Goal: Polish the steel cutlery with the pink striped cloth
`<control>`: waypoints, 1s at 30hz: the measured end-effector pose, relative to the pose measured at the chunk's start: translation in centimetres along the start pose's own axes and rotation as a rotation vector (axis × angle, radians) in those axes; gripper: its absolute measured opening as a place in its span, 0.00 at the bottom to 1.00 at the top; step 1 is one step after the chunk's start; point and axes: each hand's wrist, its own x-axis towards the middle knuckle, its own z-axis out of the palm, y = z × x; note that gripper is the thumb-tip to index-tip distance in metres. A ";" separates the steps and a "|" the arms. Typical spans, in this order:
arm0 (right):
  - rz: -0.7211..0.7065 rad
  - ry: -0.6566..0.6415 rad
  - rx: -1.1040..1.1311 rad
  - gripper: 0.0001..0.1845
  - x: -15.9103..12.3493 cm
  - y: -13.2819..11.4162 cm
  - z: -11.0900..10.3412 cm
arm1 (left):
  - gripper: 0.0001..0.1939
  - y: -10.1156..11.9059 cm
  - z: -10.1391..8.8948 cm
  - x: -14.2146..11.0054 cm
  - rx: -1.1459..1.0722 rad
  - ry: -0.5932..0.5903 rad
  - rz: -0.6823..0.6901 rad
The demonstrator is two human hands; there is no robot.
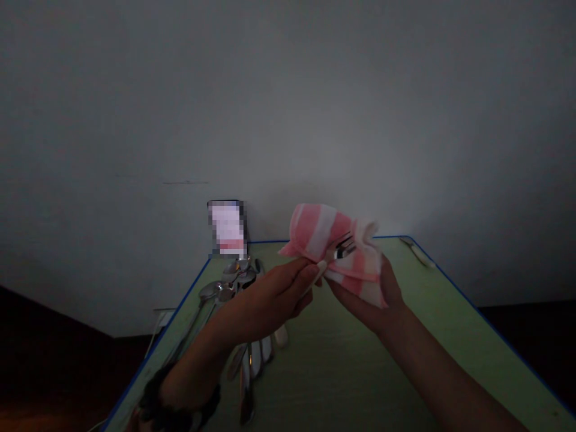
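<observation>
A fork [344, 247] is held above the table, its metal tines showing in the folds of a pink-and-white striped cloth [310, 231]. My left hand [281, 291] is closed around the fork's pale handle, thumb lying along it. From the right side, my right hand [387, 297] grips the cloth around the fork's head; most of its fingers are hidden behind the fabric. Below and beyond my left forearm lies a pile of cutlery [220, 292], with spoon bowls toward the wall and handles toward me.
The light green table [342, 372] has a blue edge and stands against a grey wall [315, 108]. A phone [227, 228] with a blurred screen leans at the back left. One pale-handled utensil [420, 255] lies at the far right edge. A dark fluffy band [168, 399] circles my left wrist.
</observation>
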 end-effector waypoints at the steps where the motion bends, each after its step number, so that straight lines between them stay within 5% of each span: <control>1: 0.018 0.008 0.020 0.16 0.1 0.0 0.2 | 0.16 0.0 0.0 0.0 -0.010 -0.011 -0.004; 5: 0.039 0.020 0.008 0.16 0.3 0.6 -0.1 | 0.15 -0.1 0.3 0.1 -0.070 -0.036 -0.030; 14: -0.198 0.141 -0.435 0.12 0.2 1.4 -1.4 | 0.14 0.6 -0.4 -0.6 -0.139 -0.150 -0.085; 20: -0.221 0.079 -0.903 0.15 -0.4 -0.5 -2.1 | 0.15 1.4 -1.9 -1.4 0.135 -0.083 -0.016; 30: -0.346 0.037 -1.306 0.15 -1.1 -2.1 -1.8 | 0.20 2.6 -1.7 -2.2 0.591 -0.003 0.067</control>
